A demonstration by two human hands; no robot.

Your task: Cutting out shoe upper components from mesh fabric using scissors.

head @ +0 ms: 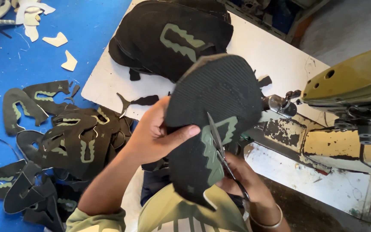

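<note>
My left hand [153, 137] grip pinches the black knit shoe-upper piece w/ green trim [213, 124], held up above the white worktop [258, 51]. Right hand [241, 178] grips small scissors [220, 150]; I'd snip close along the green edge, fabric taut.

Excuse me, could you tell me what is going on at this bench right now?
A person holds a black knit shoe upper piece with a green patch up in the left hand. The right hand, partly hidden behind the piece, works small scissors along the green patch. A stack of similar pieces lies on the white table, more are piled on the blue floor, and a sewing machine stands to the right.
</note>
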